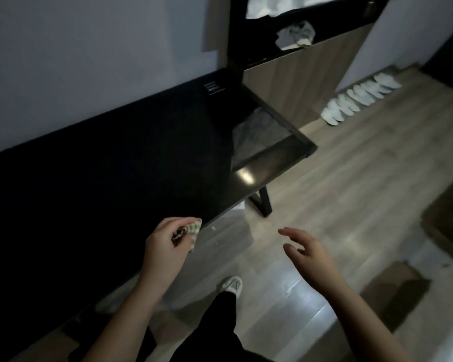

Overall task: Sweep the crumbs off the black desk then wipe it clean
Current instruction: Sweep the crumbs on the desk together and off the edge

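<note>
Person's left hand (pixel 162 241) grips a bunched checked cloth (pixel 194 227) at the front edge of the black desk (pixel 115 165) — soft, light, prob. best held wadded in the fist w/ a flat face down. Right hand (pixel 309 252) hangs open over the floor (pixel 324 178), holding nothing.

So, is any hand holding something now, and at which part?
The left hand grips a bunched checked cloth at the black desk edge; which part cannot be told. The right hand is open and holds nothing.
</note>
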Demonstrator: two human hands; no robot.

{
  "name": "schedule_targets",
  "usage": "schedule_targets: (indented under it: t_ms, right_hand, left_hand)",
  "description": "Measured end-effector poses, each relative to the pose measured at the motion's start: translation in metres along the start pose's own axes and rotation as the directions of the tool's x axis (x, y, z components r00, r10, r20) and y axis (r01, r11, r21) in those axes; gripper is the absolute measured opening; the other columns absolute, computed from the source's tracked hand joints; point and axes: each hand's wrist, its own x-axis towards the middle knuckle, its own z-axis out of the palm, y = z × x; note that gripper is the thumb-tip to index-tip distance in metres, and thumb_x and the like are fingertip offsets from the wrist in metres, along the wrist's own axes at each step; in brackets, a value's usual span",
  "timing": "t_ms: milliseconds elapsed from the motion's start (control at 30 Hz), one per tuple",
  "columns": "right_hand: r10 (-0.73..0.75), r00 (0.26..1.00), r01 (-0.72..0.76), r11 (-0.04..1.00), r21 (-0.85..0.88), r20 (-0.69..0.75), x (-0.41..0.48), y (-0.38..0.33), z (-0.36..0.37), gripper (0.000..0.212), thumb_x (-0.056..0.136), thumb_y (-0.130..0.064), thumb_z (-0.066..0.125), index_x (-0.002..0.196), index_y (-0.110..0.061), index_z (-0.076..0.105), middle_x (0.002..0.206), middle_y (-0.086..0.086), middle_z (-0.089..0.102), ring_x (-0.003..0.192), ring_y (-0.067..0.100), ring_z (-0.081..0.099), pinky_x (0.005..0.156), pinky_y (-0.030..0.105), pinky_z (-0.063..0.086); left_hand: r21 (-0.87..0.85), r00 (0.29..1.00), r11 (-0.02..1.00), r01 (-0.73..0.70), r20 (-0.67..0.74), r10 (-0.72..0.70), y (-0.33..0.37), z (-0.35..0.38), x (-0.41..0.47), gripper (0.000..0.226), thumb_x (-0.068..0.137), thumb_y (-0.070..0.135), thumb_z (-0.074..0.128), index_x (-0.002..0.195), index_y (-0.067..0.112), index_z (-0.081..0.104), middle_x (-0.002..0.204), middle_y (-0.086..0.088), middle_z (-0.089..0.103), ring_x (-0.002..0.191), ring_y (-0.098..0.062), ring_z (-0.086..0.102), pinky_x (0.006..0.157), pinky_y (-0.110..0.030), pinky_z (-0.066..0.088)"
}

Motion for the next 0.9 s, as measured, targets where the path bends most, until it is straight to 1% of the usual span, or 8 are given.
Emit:
schedule_targets:
  t_ms: [100, 233, 300, 400, 533, 667, 833, 900]
  right_hand:
    - [0.116, 0.992, -0.115, 0.993, 0.035, -0.043, 0.022, 0.012, -0.038, 0.035, 0.093, -0.013, 0.056, 0.106, -0.045, 0.058, 0.127, -0.012, 0.056, 0.12, 0.01, 0.051, 0.102, 0.035, 0.044]
    - [0.186, 0.976, -0.183, 0.982, 0.041, -0.117, 0.06, 0.022, -0.087, 0.037, 0.093, -0.014, 0.056, 0.104, -0.049, 0.057, 0.124, -0.011, 0.059, 0.119, 0.01, 0.052, 0.097, 0.03, 0.044]
    - [0.195, 0.966, -0.183, 0.98, 0.081, -0.167, 0.079, 0.024, -0.107, 0.036, 0.092, -0.013, 0.056, 0.105, -0.046, 0.058, 0.122, -0.01, 0.06, 0.115, 0.009, 0.054, 0.09, 0.024, 0.044]
    - [0.178, 0.961, -0.15, 0.978, 0.144, -0.211, 0.106, 0.028, -0.137, 0.032, 0.094, -0.012, 0.055, 0.113, -0.036, 0.061, 0.119, -0.012, 0.059, 0.107, 0.003, 0.056, 0.076, 0.008, 0.042]
    - [0.147, 0.971, -0.113, 0.978, 0.176, -0.191, 0.153, 0.05, -0.179, 0.031, 0.094, -0.013, 0.055, 0.114, -0.036, 0.061, 0.119, -0.015, 0.06, 0.112, 0.001, 0.054, 0.078, 0.01, 0.042]
    - [0.124, 0.979, -0.09, 0.975, 0.203, -0.164, 0.21, 0.084, -0.227, 0.033, 0.093, -0.013, 0.055, 0.108, -0.041, 0.061, 0.115, -0.015, 0.062, 0.111, 0.0, 0.055, 0.077, 0.009, 0.041]
    - [0.056, 0.998, -0.049, 0.986, 0.159, -0.036, 0.277, 0.113, -0.318, 0.031, 0.093, -0.012, 0.054, 0.111, -0.036, 0.063, 0.104, -0.022, 0.061, 0.107, -0.003, 0.053, 0.074, 0.003, 0.04]
    - [0.016, 1.0, -0.015, 0.988, 0.154, -0.006, 0.307, 0.12, -0.357, 0.032, 0.093, -0.012, 0.055, 0.108, -0.04, 0.062, 0.105, -0.018, 0.063, 0.108, -0.002, 0.054, 0.081, 0.011, 0.043]
  left_hand:
    - [-0.017, 0.996, 1.0, -0.01, 0.093, 0.012, 0.017, 0.035, 0.053, 0.042, 0.083, -0.002, 0.065, 0.097, 0.037, 0.065, 0.102, 0.022, 0.058, 0.097, 0.014, 0.054, 0.077, 0.002, 0.04]
    - [-0.053, 0.982, 0.996, -0.078, 0.166, 0.086, 0.054, 0.076, 0.123, 0.038, 0.083, -0.003, 0.064, 0.099, 0.03, 0.067, 0.101, 0.021, 0.059, 0.096, 0.013, 0.055, 0.077, 0.0, 0.041]
    - [-0.061, 0.973, 0.991, -0.119, 0.191, 0.128, 0.073, 0.092, 0.15, 0.035, 0.083, -0.003, 0.064, 0.1, 0.027, 0.069, 0.102, 0.019, 0.06, 0.096, 0.011, 0.056, 0.078, -0.001, 0.042]
    - [-0.066, 0.963, 0.986, -0.156, 0.213, 0.167, 0.097, 0.116, 0.182, 0.034, 0.083, -0.003, 0.064, 0.102, 0.024, 0.07, 0.104, 0.018, 0.061, 0.098, 0.008, 0.057, 0.08, -0.004, 0.044]
    - [-0.029, 0.964, 0.989, -0.148, 0.22, 0.151, 0.115, 0.16, 0.213, 0.036, 0.082, -0.004, 0.064, 0.099, 0.027, 0.07, 0.103, 0.019, 0.061, 0.099, 0.006, 0.057, 0.081, -0.004, 0.044]
    - [-0.019, 0.977, 0.993, -0.112, 0.181, 0.114, 0.135, 0.221, 0.237, 0.039, 0.082, -0.004, 0.064, 0.096, 0.032, 0.068, 0.101, 0.023, 0.06, 0.098, 0.007, 0.057, 0.08, -0.003, 0.044]
    - [-0.02, 0.997, 0.998, -0.061, 0.044, 0.062, 0.191, 0.306, 0.262, 0.042, 0.082, -0.007, 0.064, 0.094, 0.034, 0.067, 0.101, 0.019, 0.061, 0.097, 0.009, 0.056, 0.079, 0.0, 0.041]
    - [-0.012, 0.997, 0.997, -0.08, -0.018, 0.08, 0.218, 0.334, 0.273, 0.039, 0.081, -0.007, 0.064, 0.096, 0.029, 0.068, 0.102, 0.017, 0.061, 0.097, 0.009, 0.056, 0.081, -0.001, 0.04]
